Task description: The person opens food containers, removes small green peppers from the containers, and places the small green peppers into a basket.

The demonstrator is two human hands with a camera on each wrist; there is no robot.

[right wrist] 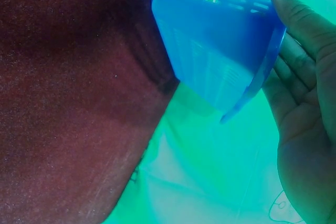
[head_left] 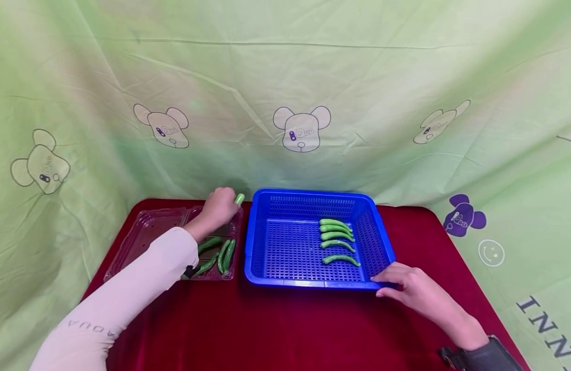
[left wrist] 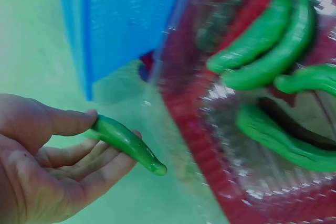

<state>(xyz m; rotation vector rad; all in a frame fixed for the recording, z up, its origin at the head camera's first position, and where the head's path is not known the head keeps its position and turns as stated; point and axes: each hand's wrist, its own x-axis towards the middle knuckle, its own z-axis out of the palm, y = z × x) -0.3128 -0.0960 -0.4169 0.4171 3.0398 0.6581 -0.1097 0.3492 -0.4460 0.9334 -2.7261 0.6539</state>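
In the head view my left hand (head_left: 219, 207) is above the clear plastic tray (head_left: 146, 226), left of the blue basket (head_left: 308, 283). It pinches a green pepper (head_left: 239, 199); the left wrist view shows that pepper (left wrist: 128, 141) between thumb and fingers of the hand (left wrist: 63, 166). Several darker green peppers (head_left: 229, 255) lie in the tray's right part. Inside the basket, several green peppers (head_left: 337, 236) form a column near its right side. My right hand (head_left: 413, 288) grips the basket's front right corner; in the right wrist view the hand (right wrist: 310, 87) holds the rim, thumb on one side.
A dark red cloth (head_left: 285, 330) covers the table. Behind and beside it hangs a pale green curtain (head_left: 359, 77) printed with bear heads. The basket's back edge stands close to the curtain.
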